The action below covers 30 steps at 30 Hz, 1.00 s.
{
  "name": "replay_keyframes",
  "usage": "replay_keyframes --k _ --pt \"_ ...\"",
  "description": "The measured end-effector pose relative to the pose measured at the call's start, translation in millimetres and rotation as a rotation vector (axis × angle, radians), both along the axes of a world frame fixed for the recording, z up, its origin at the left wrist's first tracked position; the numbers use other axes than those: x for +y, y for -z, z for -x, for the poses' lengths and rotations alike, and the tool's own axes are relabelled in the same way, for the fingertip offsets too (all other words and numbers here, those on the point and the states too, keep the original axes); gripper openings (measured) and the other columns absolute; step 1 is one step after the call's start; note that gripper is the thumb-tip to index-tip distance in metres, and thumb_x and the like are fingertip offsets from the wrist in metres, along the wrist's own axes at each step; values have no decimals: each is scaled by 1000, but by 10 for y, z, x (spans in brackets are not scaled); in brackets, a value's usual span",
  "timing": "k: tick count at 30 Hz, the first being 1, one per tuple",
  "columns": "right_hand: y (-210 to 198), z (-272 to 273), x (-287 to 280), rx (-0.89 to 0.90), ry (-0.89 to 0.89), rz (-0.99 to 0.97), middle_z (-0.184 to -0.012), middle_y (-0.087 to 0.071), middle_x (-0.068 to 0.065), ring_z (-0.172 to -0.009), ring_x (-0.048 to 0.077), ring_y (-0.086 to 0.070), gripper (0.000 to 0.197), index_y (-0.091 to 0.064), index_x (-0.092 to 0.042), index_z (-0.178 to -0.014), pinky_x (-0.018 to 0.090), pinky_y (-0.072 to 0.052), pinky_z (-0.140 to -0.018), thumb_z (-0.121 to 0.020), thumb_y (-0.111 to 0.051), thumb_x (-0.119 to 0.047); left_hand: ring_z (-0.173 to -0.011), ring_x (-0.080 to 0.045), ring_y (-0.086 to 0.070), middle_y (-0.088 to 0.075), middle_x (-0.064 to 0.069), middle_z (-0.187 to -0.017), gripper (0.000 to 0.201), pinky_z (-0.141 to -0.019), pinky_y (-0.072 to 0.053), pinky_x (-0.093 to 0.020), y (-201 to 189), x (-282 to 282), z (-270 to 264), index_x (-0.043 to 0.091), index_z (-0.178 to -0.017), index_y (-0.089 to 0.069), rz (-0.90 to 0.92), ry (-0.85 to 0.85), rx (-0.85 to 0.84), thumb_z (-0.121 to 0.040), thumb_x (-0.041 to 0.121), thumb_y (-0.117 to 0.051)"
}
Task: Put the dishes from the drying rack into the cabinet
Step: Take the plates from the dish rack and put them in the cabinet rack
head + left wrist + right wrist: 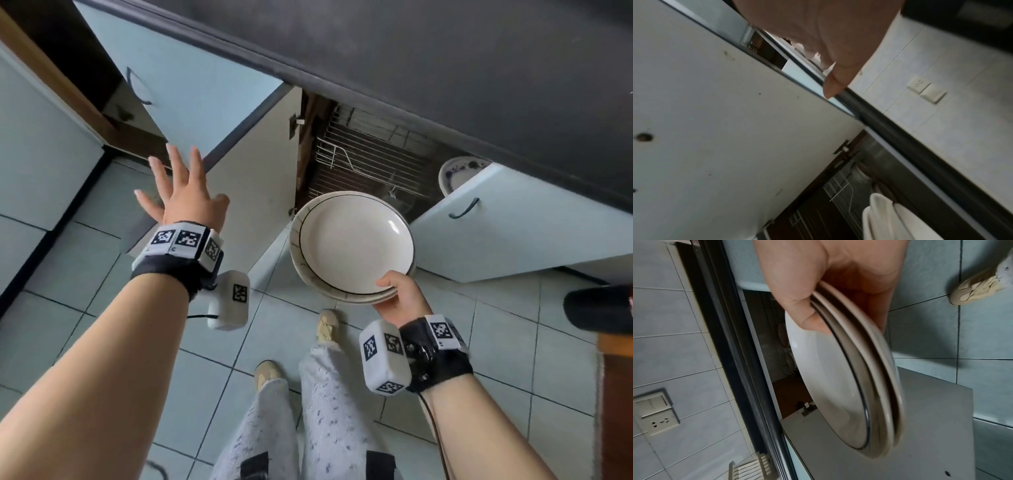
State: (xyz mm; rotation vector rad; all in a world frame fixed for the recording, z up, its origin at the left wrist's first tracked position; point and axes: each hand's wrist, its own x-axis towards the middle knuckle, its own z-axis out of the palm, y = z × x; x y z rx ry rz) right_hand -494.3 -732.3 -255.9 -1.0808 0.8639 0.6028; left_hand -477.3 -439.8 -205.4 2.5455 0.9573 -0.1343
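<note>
Right hand (399, 299) grips stacked plates (351, 245) by the rim — left hand (181, 192) spread flat.

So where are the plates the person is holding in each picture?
Head view: the stack of round cream plates with a dark rim line sits centre, held at its lower edge by the right hand.
Left wrist view: only pale edges at the bottom right.
Right wrist view: they fill the middle, edge-on.
Shared landmark: the wire rack inside the open cabinet.
</note>
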Motion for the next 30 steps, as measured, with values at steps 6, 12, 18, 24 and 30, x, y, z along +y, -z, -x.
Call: replay_keyframes --k 6,12,18,24,30 --pt "151 -803 -96 -52 41 44 -100 -62 14 -92 30 -60 36 -62 -6 -97 36 -51 -82 -65 -48 3 -143 -24 24 20 4 -157 90 -110 13 -58 308 -232 -217 35 -145 12 -9 -82 208 -79 33 -49" --pt "336 -1703 -70 -50 67 76 -67 -55 10 -67 24 -56 13 -50 -2 -65 24 -56 -54 -75 -44 4 -142 -29 26 26 -7 -155 102 -107 16 -58 380 -490 -669 20 -146 17 -58 -172 108 -73 23 -54" --pt "762 -2275 -127 -36 41 110 -81 -58 13 -65 24 -62 12 -55 0 -79 23 -56 -57 -75 -46 -7 -141 -28 29 32 -14 -152 108 -108 22 -48 858 -868 -620 17 -143 26 7 -99 99 -73 13 -57" --pt "1228 -2678 -217 -108 -9 147 -82 -56 13 -69 24 -58 16 -53 0 -88 28 -51 -67 -80 -45 -11 -139 -24 33 39 -3 -150 111 -103 31 -41 1398 -964 -998 33 -131 39 11 174 -30 -76 4 -53" --pt "1550 -3029 -177 -195 -16 224 -87 -53 17 -72 26 -57 12 -48 -2 -73 30 -51 -62 -80 -47 -12 -138 -16 31 32 5 -152 103 -115 13 -48 1725 -924 -1758 31 -144 19 -72 665 -72 -78 7 -56"
